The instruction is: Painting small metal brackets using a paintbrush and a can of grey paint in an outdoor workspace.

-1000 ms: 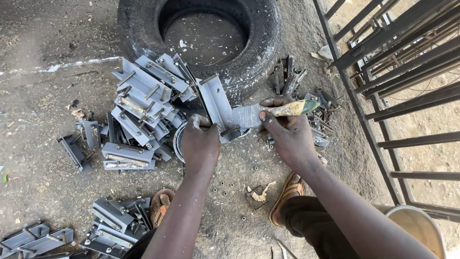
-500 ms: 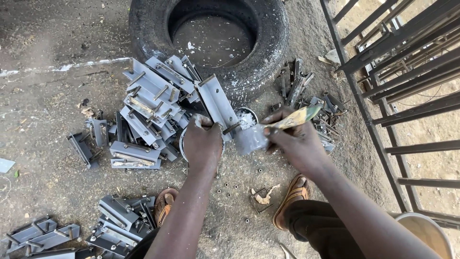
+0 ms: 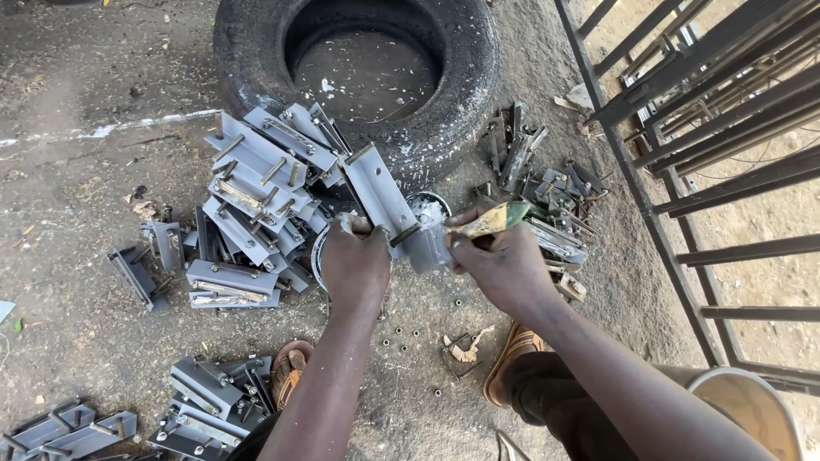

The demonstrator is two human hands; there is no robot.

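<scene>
One white paint can (image 3: 430,207) sits behind the gripped bracket (image 3: 380,195).

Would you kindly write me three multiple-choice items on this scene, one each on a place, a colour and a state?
1. Where does the black rubber tyre lie?
A. beyond the pile of grey metal brackets
B. on the person's lap
C. hanging on the metal gate

2. What colour is the coat on the bracket in the left hand?
A. red
B. grey
C. blue

3. What is the right hand doing?
A. lying flat on the ground
B. gripping a paint-smeared brush
C. hanging empty

Answers: 1 A, the tyre lies past the pile; 2 B, the held bracket is grey; 3 B, fingers close round the brush handle.
</scene>
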